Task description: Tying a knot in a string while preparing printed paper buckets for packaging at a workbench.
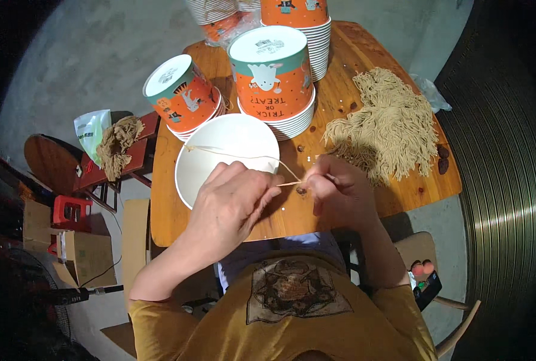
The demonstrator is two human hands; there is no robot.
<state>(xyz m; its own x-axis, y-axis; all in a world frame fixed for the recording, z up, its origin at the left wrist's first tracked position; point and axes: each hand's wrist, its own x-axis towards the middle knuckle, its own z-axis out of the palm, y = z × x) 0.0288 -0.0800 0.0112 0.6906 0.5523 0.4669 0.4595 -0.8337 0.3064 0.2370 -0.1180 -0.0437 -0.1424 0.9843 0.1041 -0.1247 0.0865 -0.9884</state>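
Note:
A thin tan cord (289,183) is stretched between my two hands over the near part of the table. My left hand (235,191) pinches one end, its fingers curled in front of a white paper bucket (244,133) that lies tipped with its mouth toward me. My right hand (340,188) pinches the cord a short way to the right, thumb against fingers. From there a loose length of the cord runs back across the bucket's mouth to its left rim. To the right lies a large heap of tan cords (397,126).
Stacked upside-down orange and green buckets (274,90) stand behind, with a shorter stack (186,99) on the left and a taller one (316,45) at the back. The wooden table (376,51) has a curved edge. A red bench (114,165) holds more cords (119,144).

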